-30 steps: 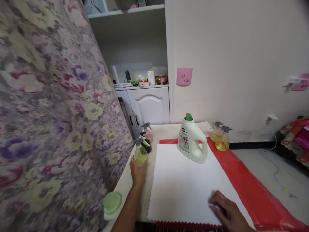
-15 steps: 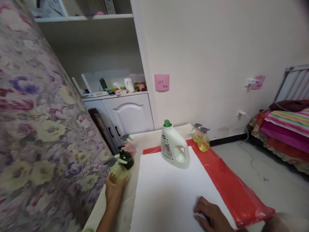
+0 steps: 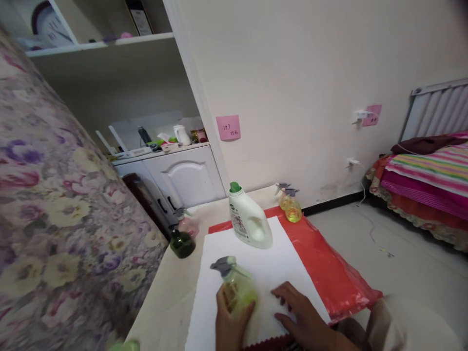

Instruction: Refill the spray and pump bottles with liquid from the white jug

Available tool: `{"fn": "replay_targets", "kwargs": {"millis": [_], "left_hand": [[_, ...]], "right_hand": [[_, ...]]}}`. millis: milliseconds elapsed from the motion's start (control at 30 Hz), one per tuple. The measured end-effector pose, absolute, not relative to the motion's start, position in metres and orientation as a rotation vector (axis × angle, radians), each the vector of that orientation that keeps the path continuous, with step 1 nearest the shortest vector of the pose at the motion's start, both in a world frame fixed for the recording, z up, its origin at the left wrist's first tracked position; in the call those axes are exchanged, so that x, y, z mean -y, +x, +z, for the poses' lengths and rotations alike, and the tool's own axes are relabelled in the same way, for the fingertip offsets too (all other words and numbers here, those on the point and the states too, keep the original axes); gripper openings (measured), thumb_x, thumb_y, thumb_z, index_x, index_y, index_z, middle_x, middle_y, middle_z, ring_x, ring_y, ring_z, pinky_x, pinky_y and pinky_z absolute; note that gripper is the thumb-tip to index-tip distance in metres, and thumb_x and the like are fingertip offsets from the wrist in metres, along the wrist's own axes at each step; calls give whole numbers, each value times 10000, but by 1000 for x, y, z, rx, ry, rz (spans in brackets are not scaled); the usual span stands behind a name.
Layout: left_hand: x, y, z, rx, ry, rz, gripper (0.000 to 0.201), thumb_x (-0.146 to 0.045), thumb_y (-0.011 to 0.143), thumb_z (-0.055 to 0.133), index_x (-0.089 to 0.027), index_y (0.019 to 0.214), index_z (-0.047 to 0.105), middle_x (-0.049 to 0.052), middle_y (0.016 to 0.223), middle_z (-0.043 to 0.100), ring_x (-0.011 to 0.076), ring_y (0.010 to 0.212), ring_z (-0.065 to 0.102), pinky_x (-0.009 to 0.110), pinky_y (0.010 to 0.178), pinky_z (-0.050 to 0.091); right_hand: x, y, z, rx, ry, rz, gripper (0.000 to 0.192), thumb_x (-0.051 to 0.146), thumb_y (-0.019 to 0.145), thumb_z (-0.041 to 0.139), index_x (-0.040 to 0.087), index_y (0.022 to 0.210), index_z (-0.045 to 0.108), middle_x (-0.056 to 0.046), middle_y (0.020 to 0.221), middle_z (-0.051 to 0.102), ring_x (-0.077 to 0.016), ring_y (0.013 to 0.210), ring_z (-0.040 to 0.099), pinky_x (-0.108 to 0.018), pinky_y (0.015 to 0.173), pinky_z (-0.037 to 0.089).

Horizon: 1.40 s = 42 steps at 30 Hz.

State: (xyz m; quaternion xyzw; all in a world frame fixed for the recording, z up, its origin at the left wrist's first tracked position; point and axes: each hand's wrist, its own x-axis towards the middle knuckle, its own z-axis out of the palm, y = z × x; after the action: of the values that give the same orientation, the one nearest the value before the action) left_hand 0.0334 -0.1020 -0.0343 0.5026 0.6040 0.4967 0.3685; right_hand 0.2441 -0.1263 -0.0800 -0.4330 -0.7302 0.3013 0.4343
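A clear yellow-green spray bottle (image 3: pixel 242 287) with a grey trigger head is tilted above the white sheet, and my left hand (image 3: pixel 232 317) is wrapped round its body. Just to its right, my right hand (image 3: pixel 296 312) is held with fingers apart and nothing in it. Behind them a white detergent jug (image 3: pixel 250 219) with a green spout stands on the white sheet (image 3: pixel 208 278). A dark green bottle (image 3: pixel 182 243) and a pink spray bottle (image 3: pixel 188 224) stand at the left edge of the table.
Under the sheet lies a red plastic cover (image 3: pixel 325 263). Two yellow spray bottles (image 3: pixel 293 210) stand at the far right corner of the table. A floral curtain (image 3: pixel 54 219) hangs on the left, near the cream table edge (image 3: pixel 157 297). A pale green object (image 3: pixel 124 346) shows at the bottom.
My left hand has carried the spray bottle from the left table edge rightward over the white sheet. The view has shifted a little, and my right hand now lies close to the bottle.
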Motion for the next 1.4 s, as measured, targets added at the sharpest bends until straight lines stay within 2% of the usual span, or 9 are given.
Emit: {"fn": "replay_targets", "kwargs": {"millis": [167,333,500,600,767,933,1200,1300,1400], "left_hand": [[118,89,-29,-1490,1351,1123,859,-281,560,758,-147,1329,398,151,1240,594,300,1097,598,365,911,481],[134,115,-35,-1464,1481,1109,754,-275,656,679,-120,1335,390,166,1244,582,294,1133,568,374,955,448],[140,99,-8,-1300,1555,1156,514,-445,836,538,-167,1267,501,131,1322,532,264,1237,488,380,1048,372],[137,88,21,-1245,1404,1172,510,-518,877,464,-193,1264,526,100,1358,532,259,1271,464,391,1076,338],[141,89,45,-950,1084,1172,456,-516,809,594,-179,1111,650,115,1114,675,309,1093,586,392,907,458],[151,91,41,-629,893,1158,378,-431,834,601,-165,1101,630,101,952,663,214,767,640,338,717,496],[145,92,28,-779,908,1199,267,-401,810,648,-164,931,665,65,870,665,168,708,620,275,657,470],[143,91,23,-852,925,1244,277,-381,788,678,-188,985,655,49,915,663,148,691,611,263,639,459],[145,88,24,-829,910,1249,375,-407,819,638,-196,1129,626,75,1034,659,184,828,632,300,767,471]], "right_hand": [[133,238,-69,1567,-984,1005,991,233,597,816,263,1424,270,-121,1430,388,-299,1313,389,-480,1097,322],[134,235,-67,1317,-976,1116,780,341,759,707,246,1405,280,-151,1387,470,-271,1262,483,-459,1074,366],[133,241,-69,1232,-784,1291,966,452,572,838,239,1372,339,-155,1326,526,-324,1230,507,-474,1055,375],[136,240,-65,1241,-603,1481,1027,448,487,883,239,1360,385,-145,1294,555,-331,1174,548,-469,1028,391],[150,237,-39,1227,-375,1830,972,371,450,907,273,1317,479,-83,1245,596,-320,1181,537,-447,995,409],[161,241,-16,1160,-194,2044,939,372,445,904,257,1296,525,-78,1185,637,-327,1175,542,-421,948,440],[150,239,-37,1241,-266,1887,1033,295,416,929,260,1339,467,-82,1252,593,-313,1192,525,-440,1015,381],[148,236,-42,1260,-324,1813,1005,305,424,929,237,1316,473,-89,1250,584,-309,1185,527,-444,1010,384],[148,237,-37,1257,-341,1790,983,366,434,921,226,1300,478,-92,1234,588,-309,1190,521,-440,1012,379]]}}
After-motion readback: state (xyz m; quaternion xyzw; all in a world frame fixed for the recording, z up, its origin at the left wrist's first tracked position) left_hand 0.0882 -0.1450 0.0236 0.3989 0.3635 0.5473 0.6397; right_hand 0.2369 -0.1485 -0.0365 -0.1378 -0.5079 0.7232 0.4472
